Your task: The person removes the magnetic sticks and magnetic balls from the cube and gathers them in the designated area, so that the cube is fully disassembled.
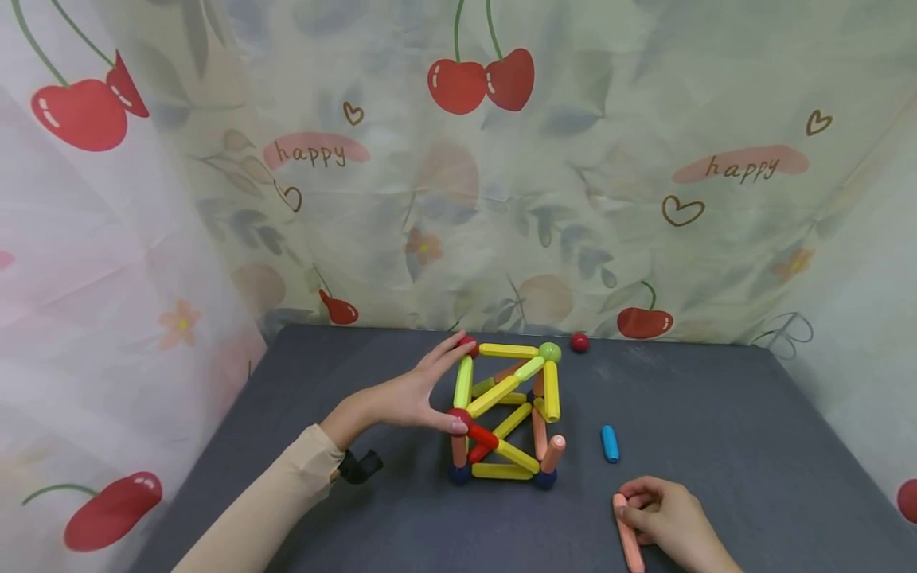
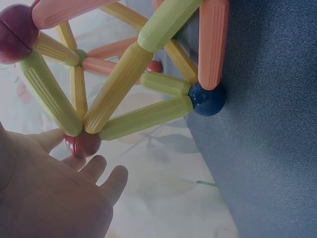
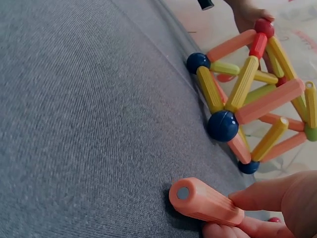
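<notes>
A frame of magnetic sticks and balls [image 1: 505, 469] stands on the table, with blue balls at the base and red and green balls on top. My left hand [image 1: 411, 398] spans its left side, fingers extended. The thumb lies at the near red ball [image 1: 459, 419], and the fingertips reach the far red ball [image 2: 84, 144]. At the front right corner, a pink stick [image 1: 554, 454] rises from a blue ball [image 3: 223, 126], its top end free. My right hand [image 1: 669, 517] pinches another pink magnetic stick [image 3: 205, 201] between thumb and fingers, low over the table to the right. A metal disc shows in that stick's end.
A short blue stick [image 1: 610, 444] lies on the dark grey table [image 1: 716, 430] between the frame and my right hand. Behind the frame, a loose red ball [image 1: 579, 342] sits near the back edge. A printed curtain [image 1: 573, 239] hangs behind the table.
</notes>
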Demonstrator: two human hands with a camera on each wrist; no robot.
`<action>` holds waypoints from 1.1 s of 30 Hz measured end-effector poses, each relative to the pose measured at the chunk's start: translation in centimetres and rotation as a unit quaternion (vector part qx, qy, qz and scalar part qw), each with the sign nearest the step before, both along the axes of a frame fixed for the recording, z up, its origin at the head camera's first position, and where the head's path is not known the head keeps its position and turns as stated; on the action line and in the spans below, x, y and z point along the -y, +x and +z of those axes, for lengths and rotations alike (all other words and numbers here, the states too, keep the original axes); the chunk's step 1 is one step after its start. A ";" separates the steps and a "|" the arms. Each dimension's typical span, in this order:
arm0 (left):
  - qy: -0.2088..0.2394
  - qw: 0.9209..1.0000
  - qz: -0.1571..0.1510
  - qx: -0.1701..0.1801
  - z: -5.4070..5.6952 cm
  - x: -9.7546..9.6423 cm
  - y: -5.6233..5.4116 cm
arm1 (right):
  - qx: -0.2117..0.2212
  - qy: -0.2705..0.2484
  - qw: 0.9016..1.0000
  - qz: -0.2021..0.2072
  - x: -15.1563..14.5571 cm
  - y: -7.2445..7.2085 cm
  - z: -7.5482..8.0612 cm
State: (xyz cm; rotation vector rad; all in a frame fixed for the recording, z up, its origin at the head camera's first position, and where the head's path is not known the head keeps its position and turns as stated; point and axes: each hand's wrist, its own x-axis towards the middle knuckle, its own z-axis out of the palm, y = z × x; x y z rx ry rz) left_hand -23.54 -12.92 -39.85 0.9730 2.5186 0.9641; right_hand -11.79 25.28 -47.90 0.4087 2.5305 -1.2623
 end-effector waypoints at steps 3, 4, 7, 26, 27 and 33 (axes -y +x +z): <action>0.000 1.000 0.002 0.002 0.0 0.0 0.0 | -0.001 0.006 1.000 0.002 -0.1 0.0 0.0; 0.000 1.000 0.002 0.003 0.0 0.0 0.0 | -0.002 0.007 1.000 0.004 -0.1 0.0 0.0; 0.002 1.000 0.002 0.002 0.0 0.0 0.1 | -0.003 0.009 1.000 0.005 -0.1 -0.1 0.0; 0.001 1.000 0.005 0.003 -0.1 0.1 0.0 | -0.048 0.085 0.993 0.072 -0.5 -0.9 2.2; 0.000 1.000 0.005 0.004 -0.1 0.1 0.1 | -0.061 0.094 0.990 0.084 -0.4 -1.1 2.6; 0.000 1.000 0.004 0.008 0.1 0.0 0.1 | -0.142 0.055 0.979 0.138 0.8 -2.2 4.6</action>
